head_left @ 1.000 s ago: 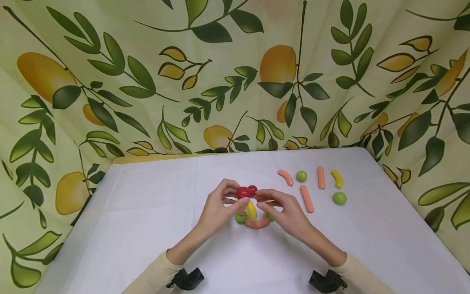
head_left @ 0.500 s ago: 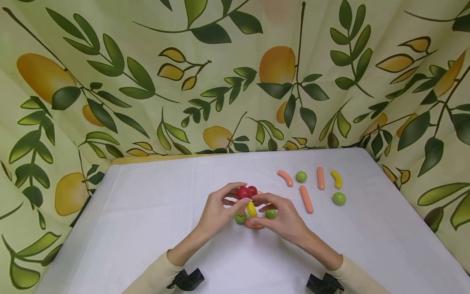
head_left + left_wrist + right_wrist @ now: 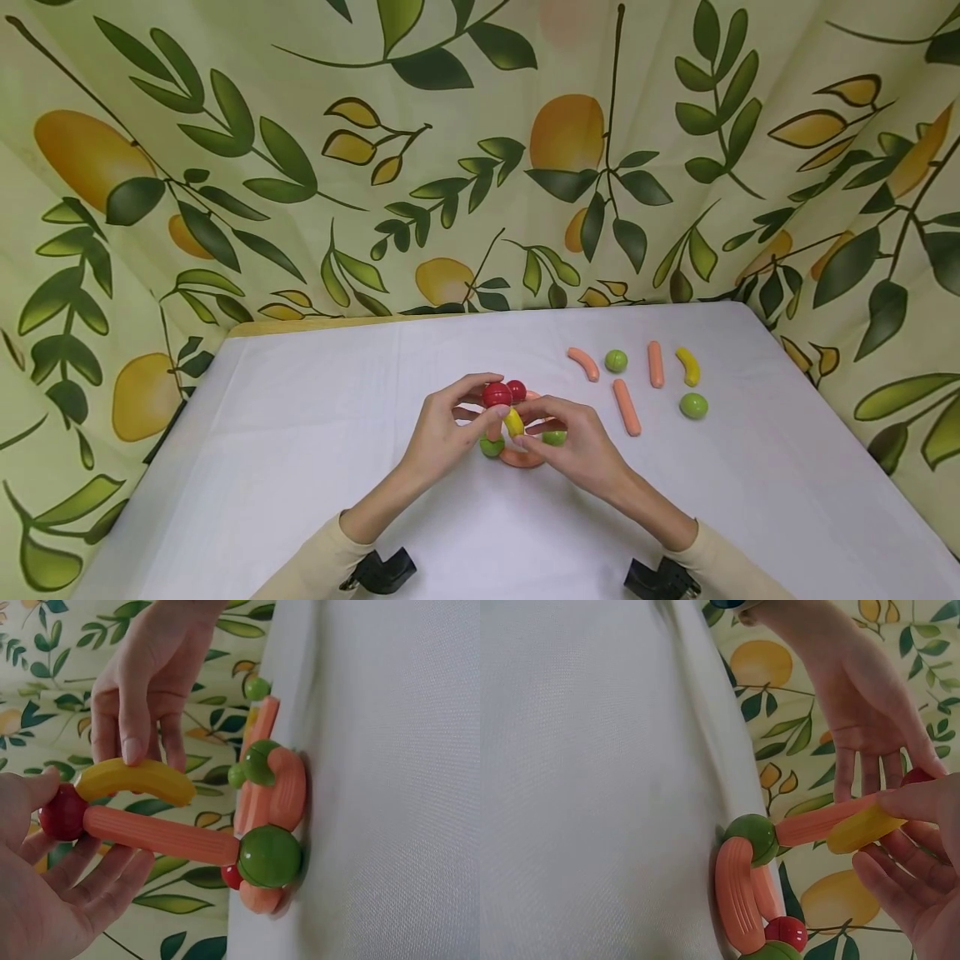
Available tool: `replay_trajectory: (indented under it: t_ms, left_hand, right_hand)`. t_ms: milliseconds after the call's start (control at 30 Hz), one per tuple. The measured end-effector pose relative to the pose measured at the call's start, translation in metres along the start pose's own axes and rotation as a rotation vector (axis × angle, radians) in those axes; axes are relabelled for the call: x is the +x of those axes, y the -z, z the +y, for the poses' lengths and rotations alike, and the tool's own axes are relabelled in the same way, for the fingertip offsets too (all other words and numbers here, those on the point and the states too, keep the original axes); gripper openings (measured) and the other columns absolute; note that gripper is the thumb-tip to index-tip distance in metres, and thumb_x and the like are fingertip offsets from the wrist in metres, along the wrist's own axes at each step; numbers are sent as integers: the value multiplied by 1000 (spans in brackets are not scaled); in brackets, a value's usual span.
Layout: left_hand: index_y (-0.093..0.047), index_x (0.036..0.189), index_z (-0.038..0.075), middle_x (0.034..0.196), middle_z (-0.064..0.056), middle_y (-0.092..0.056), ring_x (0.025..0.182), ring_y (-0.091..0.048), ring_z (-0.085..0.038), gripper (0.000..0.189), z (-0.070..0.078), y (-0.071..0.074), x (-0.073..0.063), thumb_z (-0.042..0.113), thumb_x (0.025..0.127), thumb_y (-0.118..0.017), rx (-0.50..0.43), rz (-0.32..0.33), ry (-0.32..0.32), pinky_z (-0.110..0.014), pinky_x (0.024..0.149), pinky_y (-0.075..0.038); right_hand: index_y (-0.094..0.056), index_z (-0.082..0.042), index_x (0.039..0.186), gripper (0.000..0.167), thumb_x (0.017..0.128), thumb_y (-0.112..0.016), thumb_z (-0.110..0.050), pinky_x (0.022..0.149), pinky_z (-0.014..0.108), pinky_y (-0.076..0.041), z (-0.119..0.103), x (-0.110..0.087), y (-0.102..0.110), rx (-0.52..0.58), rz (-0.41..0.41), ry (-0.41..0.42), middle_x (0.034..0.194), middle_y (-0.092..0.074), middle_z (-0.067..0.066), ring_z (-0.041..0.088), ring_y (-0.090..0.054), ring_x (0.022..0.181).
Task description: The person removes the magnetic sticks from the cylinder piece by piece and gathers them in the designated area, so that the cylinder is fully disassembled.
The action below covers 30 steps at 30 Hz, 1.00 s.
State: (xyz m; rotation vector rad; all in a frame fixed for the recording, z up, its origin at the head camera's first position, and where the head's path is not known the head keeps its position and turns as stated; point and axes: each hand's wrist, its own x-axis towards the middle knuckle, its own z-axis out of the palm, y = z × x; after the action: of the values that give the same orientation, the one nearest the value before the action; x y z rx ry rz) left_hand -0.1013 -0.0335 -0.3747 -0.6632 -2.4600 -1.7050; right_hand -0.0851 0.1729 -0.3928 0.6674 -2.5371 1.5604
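Yellow curved stick (image 3: 142, 777) was pinched between the thumb and fingers of the right hand (image 3: 577, 432), its top end seemingly touching the red ball (image 3: 63, 813). That ball was gripped by the left hand (image 3: 448, 421). A straight pink stick (image 3: 161, 835) was joined below, above a green ball (image 3: 269, 856). The yellow stick looked light, hard and smooth, best held by its middle.

Shows glossy plastic on the held ball (image 3: 63, 813), ridged plastic on its stick (image 3: 161, 836); in head view, matt tablecloth (image 3: 480, 529) at six o'clock, cloth curtain (image 3: 480, 167) at twelve
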Motion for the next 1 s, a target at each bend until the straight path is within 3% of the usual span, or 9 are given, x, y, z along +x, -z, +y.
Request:
replay_trajectory:
  t_ms: [267, 533, 1000]
  left_hand:
    - [-66, 123, 12, 105, -3, -71, 94, -66, -19, 38, -1, 3, 0, 18, 87, -76, -7, -6, 6, -28, 77, -57]
    - [-66, 123, 13, 108, -3, -71, 95, -66, -20, 38, -2, 3, 0, 20, 87, -76, 2, -18, 8, -32, 78, -57]
    - [-66, 122, 9, 109, -2, -71, 94, -66, -19, 38, -1, 3, 2, 19, 87, -76, -5, -43, -18, -32, 76, -58]
  right_hand:
    - [-71, -11, 111, 31, 82, -79, -6, 81, 37, -58, 0, 0, 2, -25, 9, 19, 103, -71, -3, 12, -68, 90]
    - [-70, -8, 115, 32, 83, -75, -3, 81, 32, -58, 4, -1, 8, 13, -27, 13, 104, -71, 0, 12, -67, 89]
    - [-67, 4, 117, 32, 85, -68, -3, 77, 26, -58, 6, 0, 13, 143, -104, -133, 111, -69, 15, 25, -66, 97]
